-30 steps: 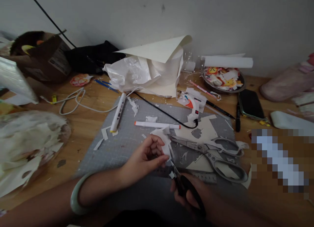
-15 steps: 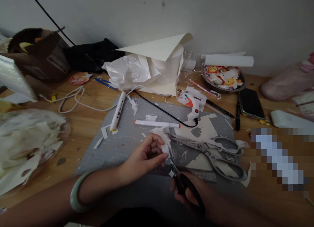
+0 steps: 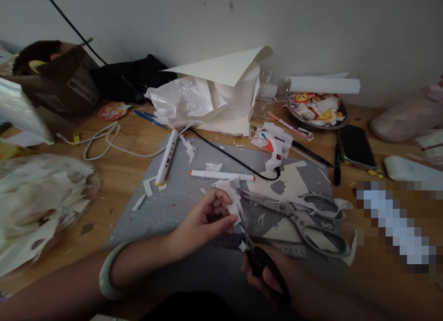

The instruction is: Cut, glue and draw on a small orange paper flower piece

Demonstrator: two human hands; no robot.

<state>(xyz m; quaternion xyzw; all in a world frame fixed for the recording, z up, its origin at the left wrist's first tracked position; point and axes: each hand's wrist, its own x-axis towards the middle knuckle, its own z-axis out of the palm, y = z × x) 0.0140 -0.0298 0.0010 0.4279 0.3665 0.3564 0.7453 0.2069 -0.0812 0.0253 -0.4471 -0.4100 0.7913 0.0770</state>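
My left hand (image 3: 211, 219), with a pale green bangle on the wrist, pinches a small piece of white paper (image 3: 233, 211) between thumb and fingers. Fingers of my right hand (image 3: 263, 270) are wrapped round the black handles of a pair of scissors (image 3: 259, 261). The blades point up and away, close beside the paper at my left fingertips. A small pale scrap (image 3: 243, 245) lies against the blades. Both hands are above a grey cutting mat (image 3: 173, 228). Under them a metal ruler (image 3: 287, 248) lies partly hidden.
Large grey-handled scissors (image 3: 294, 215) lie right of my hands. Beyond are an orange-capped marker (image 3: 221, 175), a white glue gun (image 3: 276, 152) with a black cable and a yellow-tipped marker (image 3: 166, 158). A bowl of paper cut-outs (image 3: 318, 113) and a phone (image 3: 356, 146) stand at the right.
Almost nothing differs. My right hand and the scissors have shifted very slightly, and the view has moved a little. The left hand keeps its pinch on the paper.
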